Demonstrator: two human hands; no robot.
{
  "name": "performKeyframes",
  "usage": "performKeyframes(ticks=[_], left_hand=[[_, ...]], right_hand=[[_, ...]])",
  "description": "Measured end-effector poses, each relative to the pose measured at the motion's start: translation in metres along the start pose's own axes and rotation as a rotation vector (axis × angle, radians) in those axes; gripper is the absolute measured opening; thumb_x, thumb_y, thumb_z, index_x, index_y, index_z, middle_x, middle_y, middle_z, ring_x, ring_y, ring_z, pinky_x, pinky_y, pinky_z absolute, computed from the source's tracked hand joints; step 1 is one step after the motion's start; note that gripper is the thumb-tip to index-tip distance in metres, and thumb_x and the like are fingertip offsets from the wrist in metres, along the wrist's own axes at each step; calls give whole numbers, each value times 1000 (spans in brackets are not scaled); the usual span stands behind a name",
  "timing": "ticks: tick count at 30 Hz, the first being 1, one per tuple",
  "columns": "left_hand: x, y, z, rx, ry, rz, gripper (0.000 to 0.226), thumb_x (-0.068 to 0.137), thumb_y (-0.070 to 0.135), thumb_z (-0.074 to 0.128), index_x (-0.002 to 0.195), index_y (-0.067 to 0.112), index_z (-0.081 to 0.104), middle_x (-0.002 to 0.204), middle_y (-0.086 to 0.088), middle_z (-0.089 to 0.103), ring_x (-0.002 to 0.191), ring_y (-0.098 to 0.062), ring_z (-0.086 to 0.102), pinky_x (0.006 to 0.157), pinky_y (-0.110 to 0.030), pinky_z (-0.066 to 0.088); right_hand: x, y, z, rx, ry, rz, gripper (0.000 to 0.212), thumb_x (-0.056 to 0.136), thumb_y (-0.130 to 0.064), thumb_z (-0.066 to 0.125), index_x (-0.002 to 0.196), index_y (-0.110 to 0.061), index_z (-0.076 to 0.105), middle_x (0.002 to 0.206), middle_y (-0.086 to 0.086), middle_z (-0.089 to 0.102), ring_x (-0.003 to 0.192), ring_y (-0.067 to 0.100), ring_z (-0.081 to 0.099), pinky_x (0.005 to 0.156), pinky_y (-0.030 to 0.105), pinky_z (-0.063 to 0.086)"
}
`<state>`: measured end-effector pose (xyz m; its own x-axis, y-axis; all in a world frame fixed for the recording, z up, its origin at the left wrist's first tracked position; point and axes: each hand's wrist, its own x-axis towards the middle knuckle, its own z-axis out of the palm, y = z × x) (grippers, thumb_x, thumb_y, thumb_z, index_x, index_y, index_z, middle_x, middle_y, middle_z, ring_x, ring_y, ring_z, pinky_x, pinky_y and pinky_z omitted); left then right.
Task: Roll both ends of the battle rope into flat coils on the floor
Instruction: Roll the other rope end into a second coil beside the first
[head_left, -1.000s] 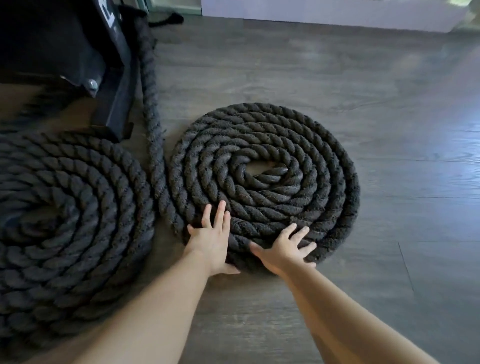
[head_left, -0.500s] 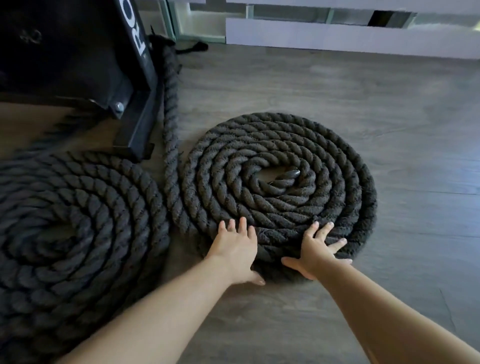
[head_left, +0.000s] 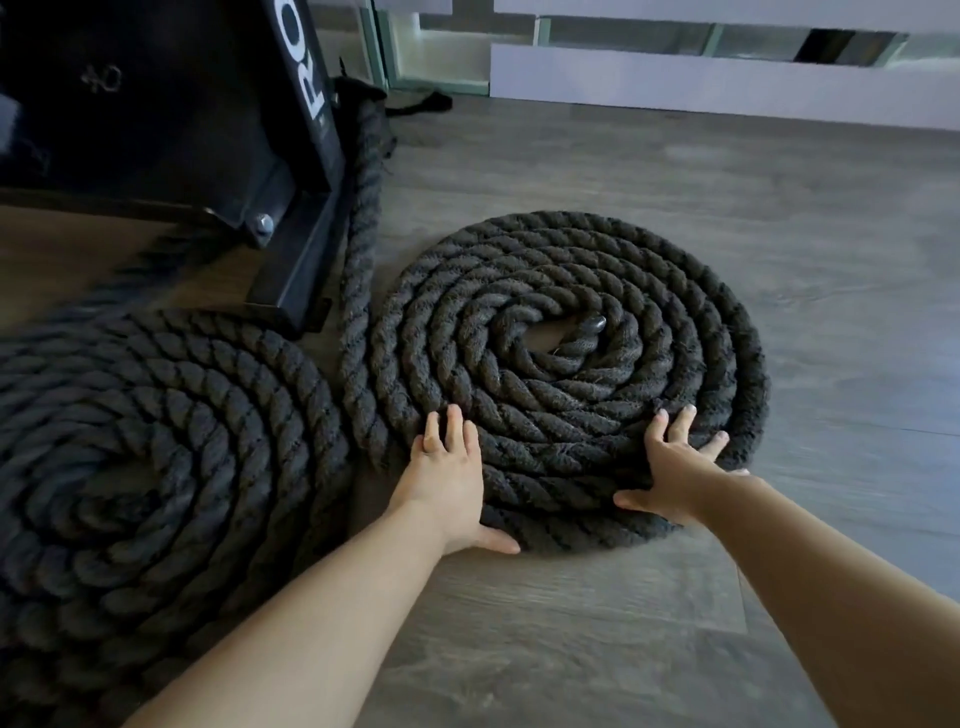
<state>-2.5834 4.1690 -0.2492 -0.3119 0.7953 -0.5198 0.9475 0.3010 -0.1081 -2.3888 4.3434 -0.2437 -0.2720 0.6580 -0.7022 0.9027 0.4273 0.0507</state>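
A thick black battle rope lies in two flat spirals on the wood floor. The right coil (head_left: 566, 332) has its capped end at the centre, and its outer strand (head_left: 361, 270) runs back along the black frame. The left coil (head_left: 150, 457) lies at the lower left, partly out of view. My left hand (head_left: 449, 478) rests flat on the near left rim of the right coil, fingers spread. On the near right rim lies my right hand (head_left: 675, 467), palm down, fingers apart. Neither hand grips the rope.
A black metal equipment frame (head_left: 291, 223) with white lettering stands at the back left between the coils. A white wall base and glass panel (head_left: 701, 78) run along the far side. Grey wood floor (head_left: 831, 260) stretches to the right.
The view has tilted up and closer. Both hands have slid apart along the near rim of the right coil, the right hand moving further right; the coil looks slightly tighter.
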Motion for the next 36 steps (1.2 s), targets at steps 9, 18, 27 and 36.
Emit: performKeyframes(ticks=[9,18,27,36], left_hand=[[9,7,-10,-118,4,-76,153,60,96,54,155,-6,-12,162,-30,-18,150,-49,-6,122,-56,14],[-75,-59,61,-672,789,-178,39,94,43,58,117,13,66,109,-4,69,90,-25,71,69,-35,59],[-103,-106,118,-460,253,-620,132,66,101,15,158,13,-18,166,-7,-23,151,-28,-24,122,-58,-6],[-96,-119,117,-404,230,-571,124,74,93,19,160,7,-4,168,-12,-8,153,-34,-13,120,-64,1]], right_hand=[[-1,-9,-10,54,127,-66,101,93,-47,62,157,-23,-13,164,13,-18,147,48,-11,113,71,11],[-53,-108,17,221,811,-629,38,88,-30,74,60,-20,51,45,-9,45,37,17,44,37,26,41],[-30,-172,46,-117,398,-418,118,69,-97,21,157,-26,-12,161,17,-23,146,45,-21,115,64,-3],[-6,-190,45,-195,450,-384,113,74,-93,8,157,-20,-13,161,20,-22,146,47,-19,114,69,1]])
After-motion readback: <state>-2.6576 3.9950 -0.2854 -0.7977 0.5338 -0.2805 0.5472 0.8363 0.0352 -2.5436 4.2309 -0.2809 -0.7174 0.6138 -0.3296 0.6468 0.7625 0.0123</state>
